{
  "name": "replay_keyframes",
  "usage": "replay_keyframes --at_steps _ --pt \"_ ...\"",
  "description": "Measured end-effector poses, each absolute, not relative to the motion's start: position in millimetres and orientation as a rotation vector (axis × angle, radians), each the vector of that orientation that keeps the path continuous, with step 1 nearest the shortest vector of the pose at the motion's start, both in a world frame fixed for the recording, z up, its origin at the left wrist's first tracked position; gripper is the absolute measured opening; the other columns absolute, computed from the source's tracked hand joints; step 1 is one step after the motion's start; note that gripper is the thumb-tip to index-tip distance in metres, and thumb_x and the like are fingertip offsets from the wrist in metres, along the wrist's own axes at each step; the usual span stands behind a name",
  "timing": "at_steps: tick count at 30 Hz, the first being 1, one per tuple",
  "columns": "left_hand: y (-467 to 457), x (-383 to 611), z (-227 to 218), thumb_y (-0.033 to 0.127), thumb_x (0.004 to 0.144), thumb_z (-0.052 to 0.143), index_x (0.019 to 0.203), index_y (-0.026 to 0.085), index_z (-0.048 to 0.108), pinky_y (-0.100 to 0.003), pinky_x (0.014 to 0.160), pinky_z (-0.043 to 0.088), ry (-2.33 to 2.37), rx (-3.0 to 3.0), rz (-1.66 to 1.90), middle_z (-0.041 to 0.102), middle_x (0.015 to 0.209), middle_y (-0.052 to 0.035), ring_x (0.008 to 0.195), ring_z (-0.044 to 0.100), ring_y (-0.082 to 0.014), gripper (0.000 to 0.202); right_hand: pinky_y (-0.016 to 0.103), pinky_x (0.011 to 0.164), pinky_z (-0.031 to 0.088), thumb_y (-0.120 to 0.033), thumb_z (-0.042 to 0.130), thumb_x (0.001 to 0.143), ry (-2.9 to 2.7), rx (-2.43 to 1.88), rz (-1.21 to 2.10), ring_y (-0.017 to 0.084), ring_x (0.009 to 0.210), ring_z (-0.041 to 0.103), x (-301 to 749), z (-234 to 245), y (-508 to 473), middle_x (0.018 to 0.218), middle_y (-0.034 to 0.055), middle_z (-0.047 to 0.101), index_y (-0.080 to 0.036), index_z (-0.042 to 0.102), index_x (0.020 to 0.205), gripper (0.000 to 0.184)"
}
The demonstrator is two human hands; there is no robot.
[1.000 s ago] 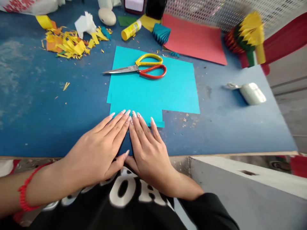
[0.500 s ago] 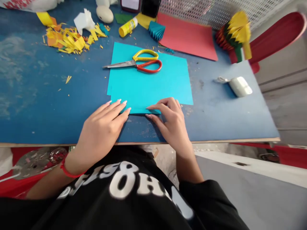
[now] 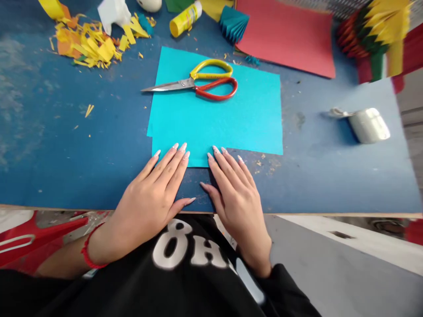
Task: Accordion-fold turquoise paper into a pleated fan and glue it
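Lying flat across the near edge of the cyan paper (image 3: 198, 125), the fingers of the left hand (image 3: 143, 200) and right hand (image 3: 239, 200) are straight and slightly parted, thumbs spread away, gripping nothing. Beyond the fingertips, scissors (image 3: 191, 83) rest on that paper (blade tips past its left edge). Farther ahead lie a glue stick (image 3: 185, 19), teal fan (image 3: 233, 24) and red sheet (image 3: 287, 35). Ahead and left of the fingers are yellow scraps (image 3: 89, 44); well to their right, a white case (image 3: 369, 126), contents hidden.
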State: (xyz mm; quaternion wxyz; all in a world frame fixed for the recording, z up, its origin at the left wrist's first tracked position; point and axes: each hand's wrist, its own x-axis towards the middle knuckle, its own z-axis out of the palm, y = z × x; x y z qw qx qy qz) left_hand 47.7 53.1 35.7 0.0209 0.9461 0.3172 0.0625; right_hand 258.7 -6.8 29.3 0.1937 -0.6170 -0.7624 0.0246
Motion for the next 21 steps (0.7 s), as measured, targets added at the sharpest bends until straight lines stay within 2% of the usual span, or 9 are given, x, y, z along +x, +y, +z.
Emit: replay_keyframes --at_steps 3,8,13,15,18,21 --pt "50.6 50.5 35.9 0.053 0.111 0.034 0.162 -0.005 0.032 -0.052 0.127 0.036 1.025 2.924 0.21 0.03 0.17 -0.0232 0.159 0.036 -0.0373 0.077 0.06 0.131 0.034 -0.037 0.052 0.108 -2.238 -1.75 0.081 0.033 0.157 0.04 250.1 31.2 -9.8 0.164 0.0172 0.045 -0.005 0.043 0.158 0.06" --pt "43.1 57.1 36.3 0.06 0.109 0.031 0.16 -0.009 0.033 -0.05 0.127 0.035 1.1 2.91 0.234 0.033 0.168 -0.0281 0.157 0.038 -0.04 0.086 0.053 0.137 0.021 -0.026 0.049 0.109 -2.393 -1.655 0.093 0.029 0.161 0.034 245.5 32.9 -8.8 0.169 0.0146 0.035 -0.003 0.044 0.158 0.054" --pt "37.5 63.1 33.4 0.069 0.107 0.023 0.161 -0.014 0.027 -0.053 0.125 0.038 1.197 2.92 0.201 0.03 0.166 -0.035 0.155 0.038 -0.0453 0.099 0.05 0.139 0.009 -0.016 0.044 0.106 -2.5 -1.53 0.265 0.024 0.166 0.012 266.5 39.2 -8.2 0.175 0.0048 0.015 -0.014 0.034 0.165 0.06" --pt "36.0 65.3 31.5 0.074 0.105 0.025 0.162 -0.012 0.025 -0.053 0.125 0.039 1.231 2.912 0.222 0.032 0.165 -0.0349 0.155 0.037 -0.0457 0.103 0.047 0.139 0.005 -0.015 0.045 0.106 -2.532 -1.527 0.285 0.021 0.167 0.007 277.4 42.5 -7.0 0.175 0.0013 0.014 -0.017 0.034 0.166 0.061" --pt "34.1 67.8 30.4 0.077 0.104 0.031 0.162 -0.013 0.024 -0.053 0.126 0.038 1.243 2.904 0.259 0.033 0.163 -0.0365 0.154 0.037 -0.0471 0.107 0.045 0.139 0.002 -0.035 0.046 0.11 -2.572 -1.555 0.296 0.022 0.167 0.01 289.1 45.1 -4.0 0.175 0.0022 0.018 -0.016 0.034 0.166 0.059" --pt "33.4 69.4 31.1 0.075 0.104 0.033 0.16 -0.014 0.028 -0.052 0.127 0.036 1.25 2.901 0.254 0.033 0.163 -0.0378 0.153 0.039 -0.0485 0.106 0.048 0.138 0.003 -0.055 0.04 0.11 -2.588 -1.559 0.327 0.025 0.167 0.011 293.6 44.6 -1.6 0.176 0.0051 0.017 -0.015 0.031 0.167 0.07"
